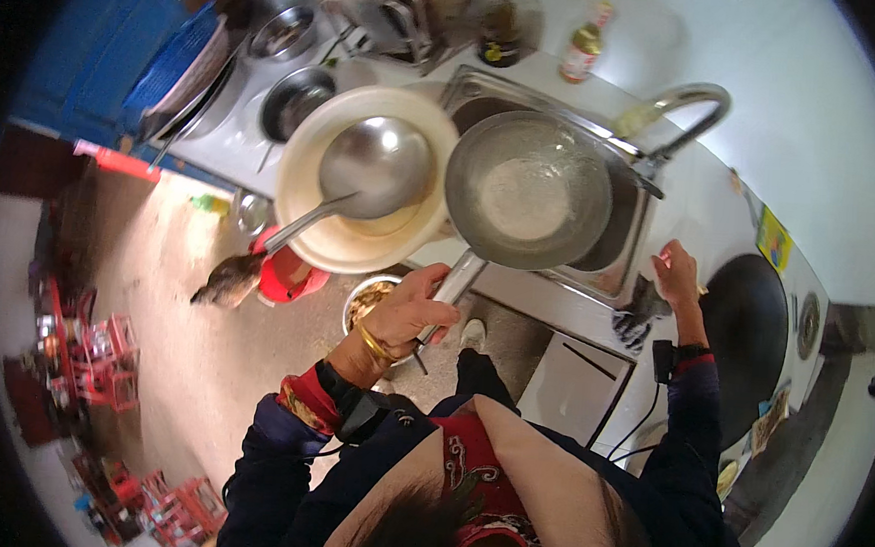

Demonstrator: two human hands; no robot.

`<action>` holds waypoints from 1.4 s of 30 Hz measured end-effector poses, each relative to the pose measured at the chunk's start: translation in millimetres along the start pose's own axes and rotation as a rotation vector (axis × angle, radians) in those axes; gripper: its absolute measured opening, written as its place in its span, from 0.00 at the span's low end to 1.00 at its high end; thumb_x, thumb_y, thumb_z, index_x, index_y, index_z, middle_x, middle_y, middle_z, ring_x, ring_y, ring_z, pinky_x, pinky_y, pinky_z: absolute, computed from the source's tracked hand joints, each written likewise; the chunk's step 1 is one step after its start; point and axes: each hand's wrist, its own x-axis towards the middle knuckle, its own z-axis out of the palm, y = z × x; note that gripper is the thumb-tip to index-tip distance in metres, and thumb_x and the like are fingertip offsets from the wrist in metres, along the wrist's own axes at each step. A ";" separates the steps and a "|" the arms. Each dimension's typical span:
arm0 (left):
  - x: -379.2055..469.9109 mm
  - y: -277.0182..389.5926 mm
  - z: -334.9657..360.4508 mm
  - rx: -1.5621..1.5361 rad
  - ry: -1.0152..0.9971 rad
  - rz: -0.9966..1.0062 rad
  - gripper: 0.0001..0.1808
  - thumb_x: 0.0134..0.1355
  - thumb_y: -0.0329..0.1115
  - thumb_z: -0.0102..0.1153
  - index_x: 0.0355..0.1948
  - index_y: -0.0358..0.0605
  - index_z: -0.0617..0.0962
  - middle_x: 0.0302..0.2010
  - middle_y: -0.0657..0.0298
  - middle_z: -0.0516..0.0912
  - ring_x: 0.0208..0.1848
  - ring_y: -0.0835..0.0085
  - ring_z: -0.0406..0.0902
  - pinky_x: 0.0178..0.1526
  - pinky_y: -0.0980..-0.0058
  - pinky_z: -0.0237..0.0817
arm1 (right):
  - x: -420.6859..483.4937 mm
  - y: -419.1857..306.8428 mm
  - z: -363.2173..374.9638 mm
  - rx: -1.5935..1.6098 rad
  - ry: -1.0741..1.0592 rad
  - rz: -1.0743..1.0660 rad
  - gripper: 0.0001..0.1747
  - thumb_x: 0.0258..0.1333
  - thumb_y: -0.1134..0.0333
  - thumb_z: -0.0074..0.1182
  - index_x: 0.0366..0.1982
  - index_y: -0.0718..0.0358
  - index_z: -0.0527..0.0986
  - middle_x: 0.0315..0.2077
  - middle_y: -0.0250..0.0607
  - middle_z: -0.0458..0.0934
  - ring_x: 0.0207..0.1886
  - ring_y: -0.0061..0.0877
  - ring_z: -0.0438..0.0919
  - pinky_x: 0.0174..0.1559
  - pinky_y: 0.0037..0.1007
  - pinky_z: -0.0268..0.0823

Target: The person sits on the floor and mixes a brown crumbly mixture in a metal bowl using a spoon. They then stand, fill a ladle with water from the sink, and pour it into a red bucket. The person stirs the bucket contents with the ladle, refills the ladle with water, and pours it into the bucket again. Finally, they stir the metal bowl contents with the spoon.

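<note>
My left hand (405, 313) grips the metal handle of a grey wok-like pan (532, 193). The pan is over the stainless steel sink (629, 266), covering much of it. Its inside looks wet, with a paler round bottom. My right hand (678, 273) is above the counter at the sink's right, fingers curled; whether they hold anything is unclear. Close to it lies a dark striped cloth (634, 316). Left of the pan, a large steel ladle (376, 166) rests in a cream basin (292, 189), its handle extending past the rim.
A curved faucet (707, 102) rises behind the sink. Bottles (583, 49) stand along the wall. A large black wok (749, 345) is at right. On the floor are a red bucket (287, 268), a food-filled bowl (368, 299) and an unclear brown shape (227, 279). Red stools (109, 359) stand farther left.
</note>
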 end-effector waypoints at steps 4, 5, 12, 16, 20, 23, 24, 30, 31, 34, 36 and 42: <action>-44.8 -2.3 -14.8 -0.045 0.057 0.074 0.21 0.51 0.25 0.58 0.47 0.31 0.71 0.24 0.64 0.73 0.18 0.80 0.69 0.20 0.81 0.59 | 0.3 -18.4 15.4 0.064 -0.005 -0.064 0.12 0.51 0.66 0.60 0.30 0.63 0.68 0.25 0.48 0.75 0.30 0.45 0.76 0.34 0.38 0.68; -58.7 -4.2 -18.0 -0.069 0.097 0.103 0.21 0.51 0.25 0.58 0.47 0.31 0.70 0.24 0.64 0.73 0.17 0.80 0.69 0.20 0.81 0.60 | 2.2 -23.3 17.1 0.045 -0.029 -0.069 0.12 0.51 0.67 0.60 0.30 0.62 0.68 0.25 0.48 0.75 0.30 0.43 0.76 0.34 0.38 0.68; -171.4 -2.5 -49.7 -0.169 0.333 0.140 0.27 0.52 0.26 0.61 0.53 0.31 0.67 0.24 0.65 0.73 0.17 0.82 0.68 0.18 0.83 0.58 | 35.0 -75.5 28.7 0.099 -0.072 -0.103 0.09 0.54 0.69 0.57 0.30 0.63 0.69 0.22 0.45 0.73 0.28 0.37 0.75 0.33 0.35 0.66; -241.4 -4.6 -73.5 -0.207 0.527 0.216 0.27 0.49 0.26 0.61 0.51 0.32 0.68 0.24 0.63 0.74 0.16 0.81 0.67 0.17 0.83 0.57 | 55.7 -120.7 33.6 0.085 -0.071 -0.146 0.09 0.55 0.68 0.56 0.30 0.64 0.70 0.23 0.45 0.73 0.28 0.38 0.73 0.33 0.35 0.65; -301.8 -14.1 -121.4 -0.191 0.666 0.259 0.23 0.50 0.24 0.58 0.48 0.33 0.69 0.22 0.64 0.72 0.15 0.80 0.65 0.17 0.82 0.56 | 54.1 -168.2 39.2 0.083 -0.013 -0.192 0.09 0.58 0.65 0.53 0.31 0.64 0.70 0.23 0.47 0.73 0.29 0.39 0.73 0.34 0.36 0.65; -344.6 -29.0 -173.5 -0.194 0.692 0.257 0.23 0.49 0.23 0.56 0.48 0.33 0.68 0.25 0.62 0.74 0.18 0.78 0.69 0.20 0.82 0.60 | 30.4 -203.2 42.7 0.066 0.089 -0.268 0.08 0.59 0.67 0.54 0.29 0.63 0.69 0.20 0.36 0.74 0.24 0.24 0.74 0.29 0.28 0.66; -355.8 -37.6 -192.5 -0.185 0.730 0.258 0.21 0.49 0.22 0.55 0.47 0.33 0.69 0.24 0.61 0.74 0.17 0.78 0.68 0.20 0.82 0.60 | 16.9 -214.4 44.5 0.175 0.088 -0.219 0.09 0.58 0.67 0.54 0.29 0.63 0.69 0.20 0.35 0.74 0.24 0.23 0.74 0.30 0.28 0.66; -404.2 -101.5 -327.9 -0.217 0.753 0.289 0.18 0.50 0.23 0.55 0.43 0.34 0.69 0.22 0.61 0.73 0.15 0.77 0.67 0.18 0.83 0.60 | -76.0 -279.5 53.3 -0.079 0.152 -0.095 0.09 0.58 0.67 0.54 0.29 0.64 0.69 0.22 0.41 0.75 0.27 0.32 0.77 0.33 0.32 0.67; -409.9 -114.7 -347.7 -0.236 0.736 0.295 0.18 0.50 0.22 0.55 0.44 0.34 0.69 0.22 0.61 0.73 0.16 0.77 0.68 0.18 0.83 0.60 | -91.4 -289.4 57.6 -0.108 0.153 -0.104 0.09 0.58 0.68 0.55 0.30 0.65 0.69 0.22 0.42 0.75 0.28 0.33 0.77 0.33 0.32 0.68; -415.5 -153.5 -402.9 -0.285 0.784 0.306 0.15 0.53 0.22 0.54 0.43 0.34 0.70 0.22 0.61 0.73 0.15 0.77 0.68 0.18 0.82 0.61 | -126.8 -323.3 78.5 -0.138 0.097 -0.043 0.09 0.57 0.67 0.55 0.29 0.64 0.70 0.23 0.43 0.75 0.28 0.34 0.78 0.34 0.34 0.68; -415.5 -175.5 -436.4 -0.304 0.767 0.302 0.16 0.53 0.22 0.55 0.42 0.34 0.69 0.23 0.60 0.74 0.16 0.76 0.69 0.18 0.81 0.62 | -143.5 -345.3 89.1 -0.216 0.077 -0.015 0.09 0.57 0.67 0.55 0.30 0.64 0.70 0.24 0.43 0.75 0.28 0.34 0.78 0.34 0.33 0.67; -401.5 -234.7 -514.9 -0.333 0.831 0.233 0.13 0.49 0.20 0.54 0.34 0.38 0.66 0.20 0.59 0.73 0.14 0.72 0.70 0.16 0.77 0.62 | -170.2 -395.4 104.4 -0.167 -0.036 -0.009 0.09 0.56 0.66 0.55 0.31 0.65 0.71 0.23 0.44 0.75 0.28 0.33 0.77 0.34 0.34 0.68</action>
